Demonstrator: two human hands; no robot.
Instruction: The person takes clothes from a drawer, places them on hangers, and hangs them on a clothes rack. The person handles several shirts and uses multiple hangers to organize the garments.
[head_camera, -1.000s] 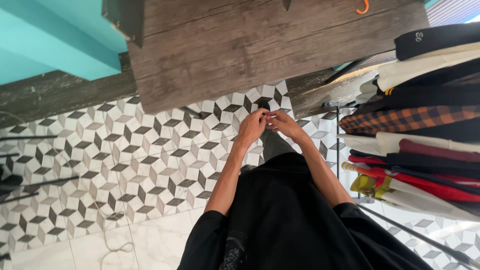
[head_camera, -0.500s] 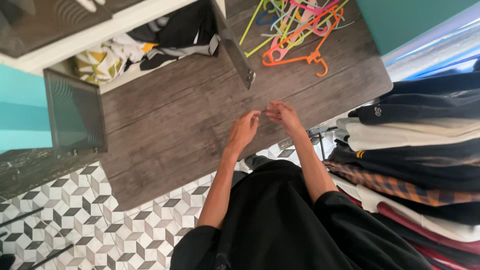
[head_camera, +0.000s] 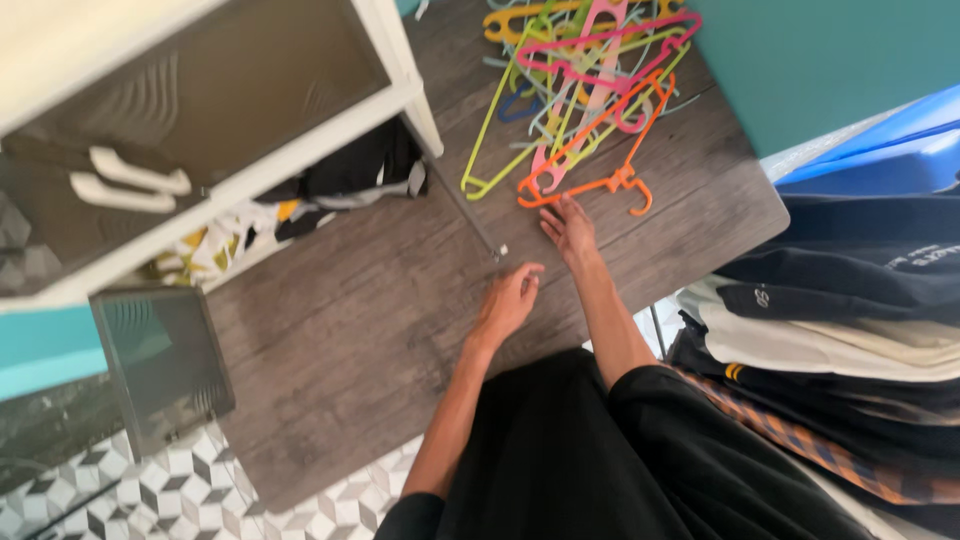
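My right hand (head_camera: 570, 228) stretches out flat over the dark wooden tabletop (head_camera: 340, 330), its fingertips at the lower bar of an orange plastic hanger (head_camera: 590, 185). That hanger lies at the near edge of a tangled pile of coloured hangers (head_camera: 580, 60) in yellow, pink, orange and pale blue. My left hand (head_camera: 508, 300) hovers lower and to the left with its fingers loosely curled, holding nothing, close to the corner of an open cabinet door (head_camera: 470, 220).
A white cabinet (head_camera: 200, 120) with dark doors stands on the table, crumpled clothes (head_camera: 340, 185) spilling from it. A second open door (head_camera: 160, 365) hangs at the left. Hung garments (head_camera: 840, 320) crowd the right. Patterned floor tiles (head_camera: 190, 490) show below.
The view has lifted from the floor to the tabletop. My hands, joined together earlier, have parted; the right one has reached forward to the orange hanger.
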